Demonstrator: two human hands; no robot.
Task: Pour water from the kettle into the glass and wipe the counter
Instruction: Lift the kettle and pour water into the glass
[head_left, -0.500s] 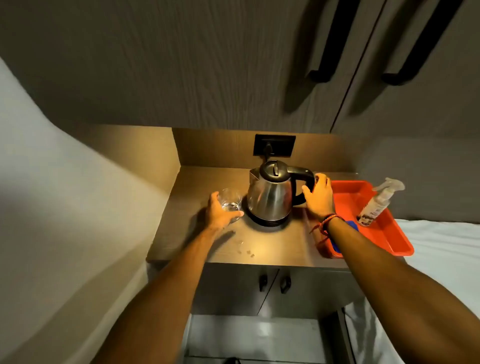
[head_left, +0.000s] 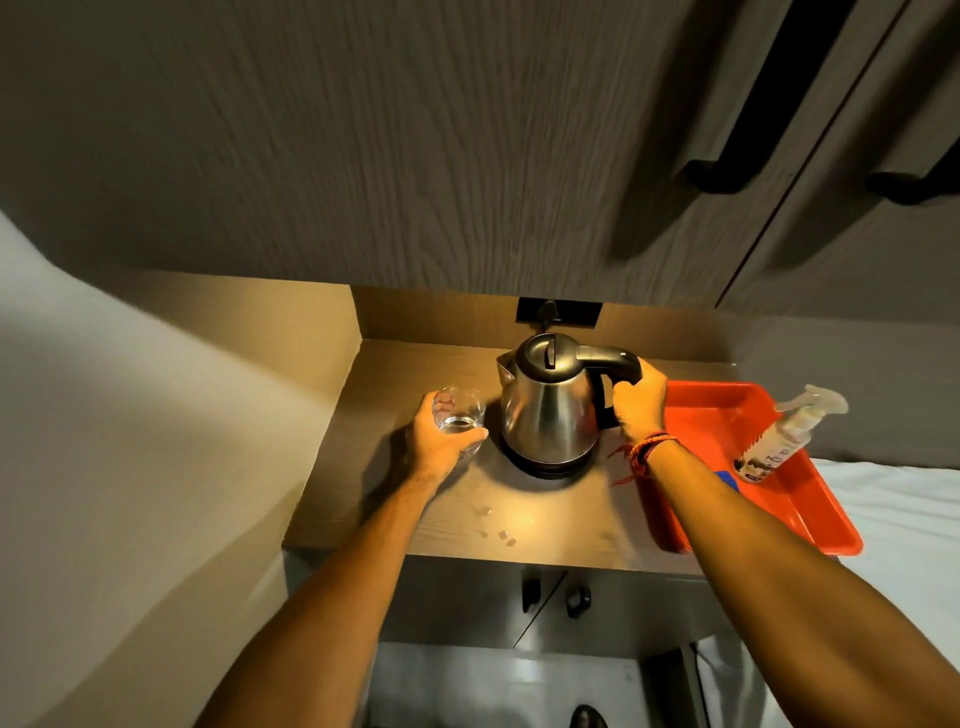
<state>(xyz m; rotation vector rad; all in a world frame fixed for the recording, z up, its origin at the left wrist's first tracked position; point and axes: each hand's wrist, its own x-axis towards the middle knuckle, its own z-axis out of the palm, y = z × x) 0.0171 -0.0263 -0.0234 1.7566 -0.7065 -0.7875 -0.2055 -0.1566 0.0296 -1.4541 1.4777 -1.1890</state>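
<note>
A steel kettle (head_left: 548, 415) with a black lid and handle stands on its base at the middle of the wooden counter (head_left: 550, 525). My right hand (head_left: 640, 402) is wrapped around the kettle's black handle. Left of the kettle stands a clear glass (head_left: 459, 410) with a little water in it. My left hand (head_left: 441, 441) grips it from the near side. A few water drops (head_left: 496, 527) lie on the counter in front.
An orange tray (head_left: 810, 499) sits at the counter's right end with a white spray bottle (head_left: 789, 434) lying in it and something blue (head_left: 727, 479) beside my wrist. Cabinet doors hang overhead. A wall socket (head_left: 558, 312) is behind the kettle. White bedding lies at the right.
My right hand has closed around the kettle handle, having been just beside it. My left hand keeps its hold on the glass. The view has shifted slightly.
</note>
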